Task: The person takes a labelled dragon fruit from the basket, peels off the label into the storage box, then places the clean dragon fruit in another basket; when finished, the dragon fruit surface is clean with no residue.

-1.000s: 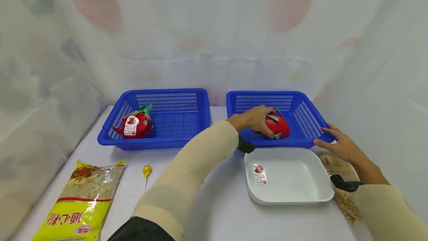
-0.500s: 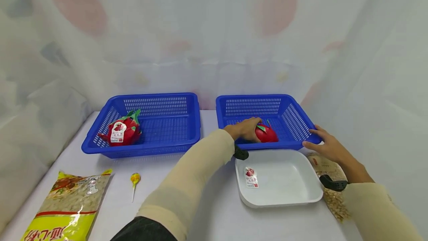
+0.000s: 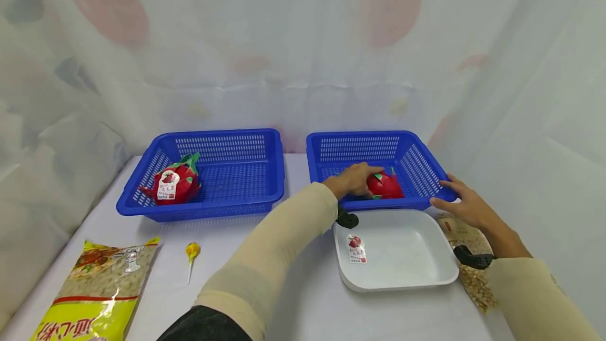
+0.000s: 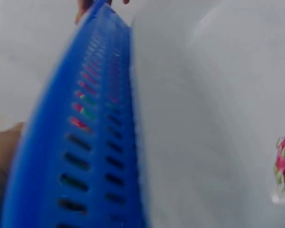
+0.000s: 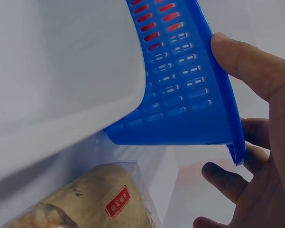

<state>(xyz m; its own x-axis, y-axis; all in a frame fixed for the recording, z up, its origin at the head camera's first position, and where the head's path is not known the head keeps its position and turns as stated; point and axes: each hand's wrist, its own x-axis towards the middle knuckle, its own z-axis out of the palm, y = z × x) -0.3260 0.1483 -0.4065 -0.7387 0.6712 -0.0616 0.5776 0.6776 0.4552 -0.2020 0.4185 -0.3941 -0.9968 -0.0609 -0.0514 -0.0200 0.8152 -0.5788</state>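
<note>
In the head view my left hand reaches into the right-hand blue basket and holds a red dragon fruit with green-tipped scales low near the front wall. Part of the fruit is hidden by the fingers; only spots of red and green show through the slots in the left wrist view. My right hand holds this basket's front right corner. Its thumb lies on the rim in the right wrist view, with other fingers beyond the wall. A second, labelled dragon fruit sits in the left-hand blue basket.
A white tray with a dragon fruit sticker stands right before the right basket. Beside it lies a clear bag of pale grains. A yellow lollipop and a yellow food packet lie at the left front.
The left hand and its dragon fruit have sunk lower in the right basket, then shifted slightly right. The right hand stays at the basket corner. The head view has turned a little.
</note>
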